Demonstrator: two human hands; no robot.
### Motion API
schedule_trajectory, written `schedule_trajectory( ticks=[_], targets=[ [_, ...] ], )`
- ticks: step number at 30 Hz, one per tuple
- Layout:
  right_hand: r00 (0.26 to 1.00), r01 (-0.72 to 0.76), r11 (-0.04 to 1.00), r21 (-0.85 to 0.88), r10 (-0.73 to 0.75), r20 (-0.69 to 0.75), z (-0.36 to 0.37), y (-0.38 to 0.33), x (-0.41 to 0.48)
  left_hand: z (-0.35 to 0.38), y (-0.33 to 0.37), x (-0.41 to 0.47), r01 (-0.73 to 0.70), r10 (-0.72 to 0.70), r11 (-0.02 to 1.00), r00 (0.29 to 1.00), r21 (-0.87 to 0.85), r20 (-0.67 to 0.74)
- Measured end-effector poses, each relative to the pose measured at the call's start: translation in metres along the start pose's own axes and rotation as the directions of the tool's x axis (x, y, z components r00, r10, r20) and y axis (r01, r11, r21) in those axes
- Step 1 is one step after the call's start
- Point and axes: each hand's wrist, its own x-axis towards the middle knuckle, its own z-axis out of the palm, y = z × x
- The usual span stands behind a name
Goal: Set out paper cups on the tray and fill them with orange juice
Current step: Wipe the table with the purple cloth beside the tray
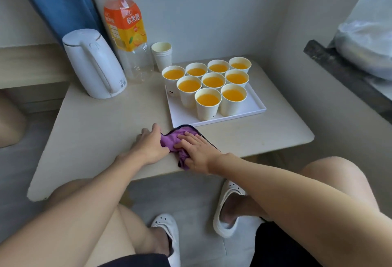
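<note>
We count nine cups point(207, 107) packed together on the tray point(255, 105), right of centre on the table point(95, 129); each holds juice point(189, 85). The bottle point(127, 29), far left, is almost drained, with a stack of spare cups point(163, 56) just right of it. We judge setting out and filling complete; only wiping appears to remain. The right hand point(198, 153) lies flat, fingers straight, pressing a cloth point(180, 137) at the near edge. The left hand point(151, 147) touches the cloth's left side, fingers bent; whether it grips, we cannot tell.
</note>
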Motion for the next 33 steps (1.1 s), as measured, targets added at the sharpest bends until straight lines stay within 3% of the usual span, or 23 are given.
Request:
schedule_trajectory(
  ticks=[5, 7, 9, 12, 17, 24, 33],
  targets=[
    [0.987, -0.150, 0.988, 0.037, 0.152, -0.054, -0.014, 0.052, -0.030, 0.021, 0.045, 0.001, -0.025, 0.022, 0.997, 0.999, 0.076, 0.041],
    [0.972, -0.222, 0.974, 0.052, 0.225, -0.064, -0.022, 0.076, -0.044, 0.032, 0.061, 0.001, 0.000, 0.003, 0.988, 1.000, 0.156, -0.020],
    [0.955, -0.282, 0.958, 0.062, 0.286, -0.078, -0.031, 0.100, -0.058, 0.046, 0.076, -0.002, -0.112, 0.129, 0.968, 0.990, 0.226, -0.062],
    [0.913, -0.385, 0.919, 0.081, 0.393, -0.111, -0.041, 0.135, -0.079, 0.062, 0.104, 0.001, -0.340, 0.343, 0.924, 0.939, 0.175, 0.018],
    [0.792, -0.576, 0.809, 0.122, 0.588, -0.161, -0.056, 0.189, -0.107, 0.072, 0.159, 0.020, -0.489, 0.473, 0.860, 0.871, 0.144, 0.136],
    [0.675, -0.697, 0.700, 0.154, 0.714, -0.189, -0.074, 0.236, -0.085, 0.073, 0.205, 0.050, -0.551, 0.478, 0.735, 0.835, 0.396, 0.274],
    [0.731, -0.650, 0.753, 0.101, 0.657, -0.185, -0.108, 0.285, -0.013, 0.070, 0.234, 0.051, -0.523, 0.410, 0.682, 0.852, 0.511, 0.326]
  ],
)
